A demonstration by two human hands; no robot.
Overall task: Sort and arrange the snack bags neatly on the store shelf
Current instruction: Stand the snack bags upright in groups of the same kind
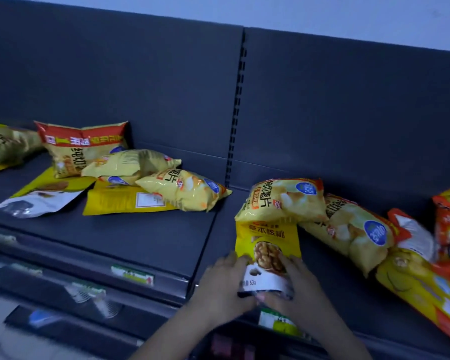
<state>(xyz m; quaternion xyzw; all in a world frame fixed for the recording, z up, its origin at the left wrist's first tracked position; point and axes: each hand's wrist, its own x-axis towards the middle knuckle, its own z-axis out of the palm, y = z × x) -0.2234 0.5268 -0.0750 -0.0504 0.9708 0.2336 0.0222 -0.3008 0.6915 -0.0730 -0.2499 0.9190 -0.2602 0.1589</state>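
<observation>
On the head view I see the left hand (220, 284) and right hand (300, 284) each gripping a side of the walnut bag (266, 245) at its near end. I judge this is to draw it squarely from under the chip bag (281, 201) overlapping its far end. The walnut bag lies flat at the shelf (140, 229) front, between both hands.

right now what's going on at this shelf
A person grips a yellow-and-white walnut snack bag with the left hand and right hand at the front of a dark grey metal shelf. Its far end lies under a pale yellow crisp bag. Other snack bags lie jumbled on both sides.
</observation>
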